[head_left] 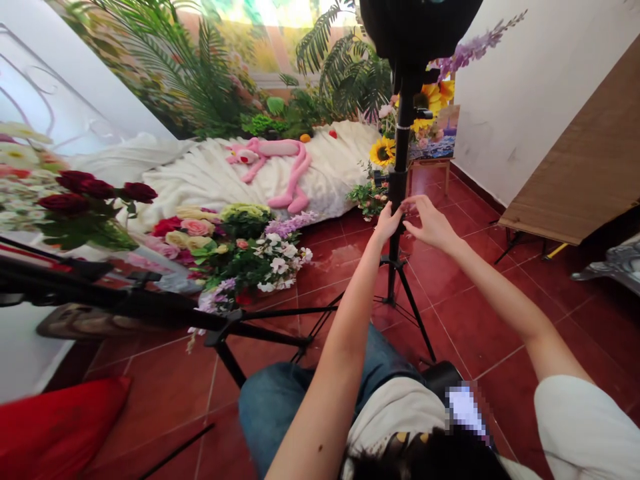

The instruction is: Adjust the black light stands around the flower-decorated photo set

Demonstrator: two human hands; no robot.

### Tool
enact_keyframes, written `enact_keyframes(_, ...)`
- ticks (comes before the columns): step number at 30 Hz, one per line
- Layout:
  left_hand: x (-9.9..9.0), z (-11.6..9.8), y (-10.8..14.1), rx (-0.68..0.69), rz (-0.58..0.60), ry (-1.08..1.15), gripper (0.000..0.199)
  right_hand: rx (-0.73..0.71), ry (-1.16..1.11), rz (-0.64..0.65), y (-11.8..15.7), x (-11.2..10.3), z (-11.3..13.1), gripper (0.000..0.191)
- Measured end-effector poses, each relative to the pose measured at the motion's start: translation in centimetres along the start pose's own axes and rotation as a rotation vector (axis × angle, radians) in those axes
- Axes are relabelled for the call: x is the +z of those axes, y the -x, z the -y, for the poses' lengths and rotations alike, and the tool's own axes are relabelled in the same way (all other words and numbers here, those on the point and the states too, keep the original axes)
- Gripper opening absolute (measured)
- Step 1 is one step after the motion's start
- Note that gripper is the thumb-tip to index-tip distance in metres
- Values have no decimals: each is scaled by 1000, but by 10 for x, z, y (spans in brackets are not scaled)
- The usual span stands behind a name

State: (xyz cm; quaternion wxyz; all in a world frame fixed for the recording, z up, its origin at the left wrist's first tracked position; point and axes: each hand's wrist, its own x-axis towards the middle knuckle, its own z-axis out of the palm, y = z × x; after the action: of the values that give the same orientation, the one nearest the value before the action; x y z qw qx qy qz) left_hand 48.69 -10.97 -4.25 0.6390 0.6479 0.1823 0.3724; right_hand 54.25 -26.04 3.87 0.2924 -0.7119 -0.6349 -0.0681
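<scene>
A black light stand (401,150) rises upright from its spread tripod legs, with a round black lamp head at its top. My left hand (388,223) closes on the stand's pole at about knee height, from the left side. Just right of the pole is my right hand (429,223), its thumb and forefinger curved and apart, their tips at the pole beside the left fingers. A small dark part of the pole lies between the hands; whether the right fingertips touch it, I cannot tell.
Another black stand (165,307) slants in from the left. Artificial flowers (240,247) sit before a white-draped bed (200,177) bearing a pink plush toy (280,148). A brown board (575,160) leans at right. A red cloth (55,427) lies lower left.
</scene>
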Motion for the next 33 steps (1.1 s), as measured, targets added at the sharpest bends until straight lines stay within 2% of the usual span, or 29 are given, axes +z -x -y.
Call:
enact_keyframes(4, 0, -13, 7, -98, 17, 33, 32, 56, 186, 85, 16, 12, 1, 23)
enact_keyframes(9, 1, -19, 9, -67, 11, 46, 28, 62, 362, 124, 8, 31, 0, 20)
enact_keyframes(13, 0, -17, 9, -75, 27, 12, 33, 155, 342, 111, 1, 39, -2, 18)
enact_keyframes(19, -1, -14, 6, -80, 32, 9, 33, 410, 88, 136, 1, 41, -7, 37)
enact_keyframes(27, -1, -20, 9, -77, 23, -15, 30, 558, -243, 159, -5, 54, -21, 63)
enact_keyframes(30, -1, -22, 10, -79, 22, -16, 31, 587, -524, 166, -6, 62, -27, 67)
enact_keyframes(33, 0, -23, 10, -77, 28, -8, 30, 641, -941, 281, -5, 71, -29, 67)
